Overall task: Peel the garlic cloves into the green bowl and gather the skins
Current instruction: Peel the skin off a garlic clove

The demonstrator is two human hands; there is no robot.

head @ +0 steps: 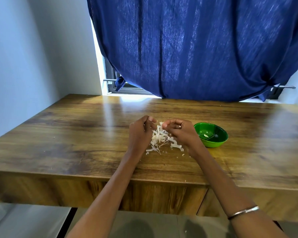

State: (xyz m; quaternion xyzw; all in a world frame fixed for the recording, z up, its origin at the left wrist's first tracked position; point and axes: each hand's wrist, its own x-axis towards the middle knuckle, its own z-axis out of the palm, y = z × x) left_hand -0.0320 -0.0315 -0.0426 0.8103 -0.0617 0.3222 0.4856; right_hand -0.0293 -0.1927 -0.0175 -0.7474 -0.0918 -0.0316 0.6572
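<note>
A loose heap of white garlic skins (159,140) lies on the wooden table (76,134), between my two hands. My left hand (139,133) hovers at the heap's left with curled fingers; what it holds is hidden. My right hand (181,133), wearing a ring, pinches a strip of skin at the top of the heap. Just right of that hand stands the green bowl (218,141), and a pale peeled clove (206,135) lies inside it.
Small skin crumbs (182,154) are scattered in front of the heap. A blue curtain (196,48) hangs over the window behind the table. A white wall (24,66) borders the left side. The table's front edge (110,176) runs below my forearms.
</note>
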